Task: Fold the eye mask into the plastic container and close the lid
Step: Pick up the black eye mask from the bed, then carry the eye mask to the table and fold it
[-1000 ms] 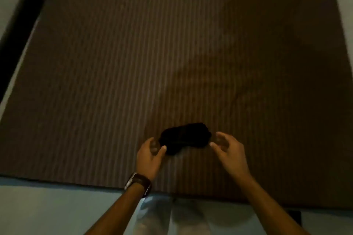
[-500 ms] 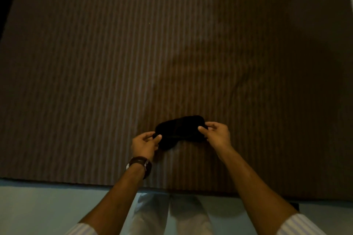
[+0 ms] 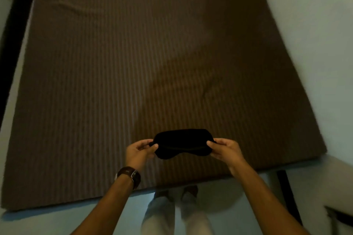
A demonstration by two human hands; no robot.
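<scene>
A black eye mask [image 3: 182, 143] is stretched flat between my two hands, just above the near part of a brown striped bed. My left hand [image 3: 138, 151], with a brown watch on its wrist, pinches the mask's left end. My right hand [image 3: 225, 149] pinches the right end. No plastic container or lid is in view.
The brown striped bedspread [image 3: 133, 63] fills most of the view. Its near edge [image 3: 172, 185] runs just below my hands. Pale floor lies around it, with my legs and shoes [image 3: 177, 208] below. A dark frame [image 3: 286, 192] stands at the lower right.
My hands closed on the two ends of the mask, lifted it off the bed and spread it out wide. The camera view tilted and shifted.
</scene>
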